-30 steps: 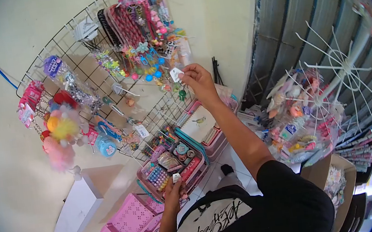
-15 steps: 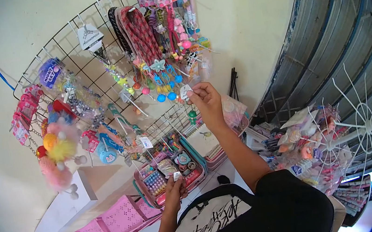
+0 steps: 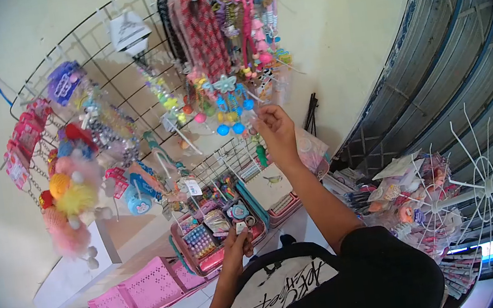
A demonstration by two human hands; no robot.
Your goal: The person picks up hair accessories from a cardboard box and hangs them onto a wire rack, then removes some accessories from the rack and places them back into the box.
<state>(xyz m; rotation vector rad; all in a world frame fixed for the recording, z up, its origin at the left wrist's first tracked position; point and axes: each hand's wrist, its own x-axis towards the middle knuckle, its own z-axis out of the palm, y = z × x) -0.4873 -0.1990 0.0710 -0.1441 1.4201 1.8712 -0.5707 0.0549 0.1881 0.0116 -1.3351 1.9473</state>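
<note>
My right hand [image 3: 276, 131] is raised by the wire grid rack, its thumb and finger pinching a small clear packet [image 3: 248, 118] beside the blue beaded charms [image 3: 228, 111]. Lower down, my left hand [image 3: 237, 250] holds a small white tag [image 3: 241, 227] between thumb and fingers, in front of the pink basket [image 3: 213, 260] of beads and hair accessories. Red patterned cords [image 3: 205, 38] hang above the blue charms. A green charm [image 3: 261, 155] dangles just below my right hand.
Fluffy pink and yellow keychains [image 3: 66, 199] hang at the left. Pink perforated bins [image 3: 151, 285] stand on the floor. At the right are a white wire display stand [image 3: 486, 186], bagged items [image 3: 410, 194] and a metal shutter [image 3: 428, 68].
The view has shifted, so the rack's upper items appear higher and further right. The packet in my right hand has turned. My left hand still holds its tag, slightly further right.
</note>
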